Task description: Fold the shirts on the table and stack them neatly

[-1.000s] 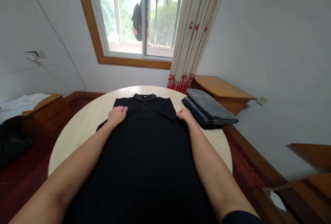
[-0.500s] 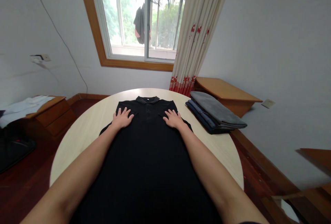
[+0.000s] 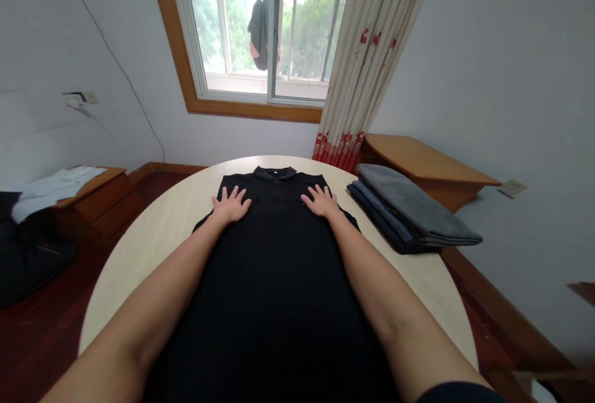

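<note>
A black polo shirt (image 3: pixel 279 254) lies spread on the round pale table (image 3: pixel 139 248), its collar pointing toward the window. On the upper left of the shirt, near the shoulder and sleeve, my left hand (image 3: pixel 231 206) rests flat with its fingers spread. My right hand (image 3: pixel 320 201) lies the same way on the upper right side, fingers apart, palm down. Neither hand grips the cloth. The shirt's lower part runs toward me between my forearms and is too dark there to make out its hem.
A stack of folded clothes (image 3: pixel 413 208), grey on top with dark blue beneath, sits at the table's right edge. Behind it stands a wooden desk (image 3: pixel 427 158) beside a curtain (image 3: pixel 372 62). Left of the table is a low wooden cabinet (image 3: pixel 109 204) with white cloth on it.
The view has shifted a little, so the table and shirt appear slightly differently placed. Both hands remain flat on the shirt's upper part, with little visible movement over the cloth.
</note>
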`<state>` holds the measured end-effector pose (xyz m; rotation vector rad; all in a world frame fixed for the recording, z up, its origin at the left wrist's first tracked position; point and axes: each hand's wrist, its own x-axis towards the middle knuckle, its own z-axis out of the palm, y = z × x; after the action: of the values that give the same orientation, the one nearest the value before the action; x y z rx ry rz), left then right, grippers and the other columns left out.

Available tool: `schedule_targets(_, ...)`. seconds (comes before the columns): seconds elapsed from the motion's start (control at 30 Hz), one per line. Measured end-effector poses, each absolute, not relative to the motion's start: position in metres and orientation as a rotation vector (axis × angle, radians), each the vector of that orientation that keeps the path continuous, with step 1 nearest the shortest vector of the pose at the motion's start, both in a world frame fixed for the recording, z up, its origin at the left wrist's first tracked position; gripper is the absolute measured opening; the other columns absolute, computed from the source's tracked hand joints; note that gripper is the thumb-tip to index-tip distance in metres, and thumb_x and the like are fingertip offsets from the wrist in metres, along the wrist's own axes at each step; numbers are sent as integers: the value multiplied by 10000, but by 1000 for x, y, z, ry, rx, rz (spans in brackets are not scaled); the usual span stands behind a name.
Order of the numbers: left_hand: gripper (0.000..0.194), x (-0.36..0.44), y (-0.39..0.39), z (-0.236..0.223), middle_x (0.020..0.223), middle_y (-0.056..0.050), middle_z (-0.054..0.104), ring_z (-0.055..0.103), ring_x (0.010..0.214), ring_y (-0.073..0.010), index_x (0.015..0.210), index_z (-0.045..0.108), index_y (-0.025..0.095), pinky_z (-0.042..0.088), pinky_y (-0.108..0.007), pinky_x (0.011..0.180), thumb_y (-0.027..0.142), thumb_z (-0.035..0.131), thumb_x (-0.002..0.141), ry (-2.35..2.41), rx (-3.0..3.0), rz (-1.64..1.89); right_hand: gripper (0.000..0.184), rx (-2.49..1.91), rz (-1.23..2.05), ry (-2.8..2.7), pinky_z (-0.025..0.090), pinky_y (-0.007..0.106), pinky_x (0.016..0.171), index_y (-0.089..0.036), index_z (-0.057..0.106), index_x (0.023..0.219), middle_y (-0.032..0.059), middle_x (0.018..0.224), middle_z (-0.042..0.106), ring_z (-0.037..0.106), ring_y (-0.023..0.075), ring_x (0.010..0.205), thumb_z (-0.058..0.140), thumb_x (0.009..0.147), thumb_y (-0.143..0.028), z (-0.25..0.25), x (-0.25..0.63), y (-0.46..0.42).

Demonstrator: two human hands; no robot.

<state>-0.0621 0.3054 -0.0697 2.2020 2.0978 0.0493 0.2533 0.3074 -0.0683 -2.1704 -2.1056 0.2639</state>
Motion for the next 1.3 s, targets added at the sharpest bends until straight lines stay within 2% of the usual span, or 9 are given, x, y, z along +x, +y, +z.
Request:
schedule_targets(0.1,738,-59,322,-68,1686,-8,80,28,1531,-408,1610,214,289,128,-726,1149,627,140,958,2072,2193,25,735,-2195,130,-2082,104,581,1196,-215,318,1578,102,1665,210,144,373,1524,218,987,-641,-61,246,310)
schedule_targets(0.23,722,-50,327,-60,1687,-31,80,42,1530,-412,1613,208,262,98,-734,1145,582,129,970,2116,2169,8,702,-2222,-227,-2040,-51,568,1190,-35,366,1533,237,1601,307,144,419,1508,263,1014,-496,-52,212,288)
schedule_targets(0.37,686,-31,294,-50,1682,-99,121,92,1519,-435,1611,219,180,75,-707,1161,465,194,987,2247,2271,12,694,-2225,-94,-2067,-6,623,1174,-123,318,1572,177,1634,265,148,453,1497,280,1010,-528,-53,184,245)
schedule_targets(0.53,787,-19,239,-55,1675,-145,137,140,1479,-524,1606,245,197,190,-781,1075,627,240,946,2193,2124,-31,819,-2368,169,-1925,59,699,1145,-158,225,1604,172,1666,153,99,486,1496,282,968,-670,-59,195,209)
schedule_targets(0.73,817,-25,238,-66,1667,-182,138,136,1471,-543,1588,302,162,209,-779,1064,658,217,944,2171,2146,78,880,-2359,302,-1861,70,701,1149,-149,198,1609,152,1683,56,14,465,1511,217,945,-727,-66,215,221)
schedule_targets(0.87,814,-21,259,-60,1675,-163,115,113,1486,-520,1595,280,176,176,-752,1100,661,216,944,2168,2137,83,863,-2323,274,-1866,55,676,1165,-151,214,1606,143,1683,75,10,441,1519,233,952,-714,-63,220,242)
schedule_targets(0.97,761,-9,260,-55,1674,-164,115,98,1497,-500,1590,293,158,155,-750,1110,593,233,967,2197,2136,93,755,-2328,177,-1891,35,659,1174,-125,288,1582,160,1673,132,34,413,1526,260,997,-601,-56,211,247)
schedule_targets(1.13,620,18,225,-63,1666,-96,194,134,1538,-328,1570,340,172,124,-656,1183,405,226,1007,1847,2534,185,617,-1882,174,-2281,69,522,1223,-201,351,1559,81,1668,205,118,259,1543,219,1035,-499,-56,177,219)
schedule_targets(1.3,646,-15,194,-70,1666,-63,193,138,1545,-260,1585,302,217,137,-540,1220,506,218,1014,1743,2519,114,649,-1924,245,-2244,111,452,1234,-209,325,1572,58,1663,223,147,224,1541,262,1024,-552,-67,211,185)
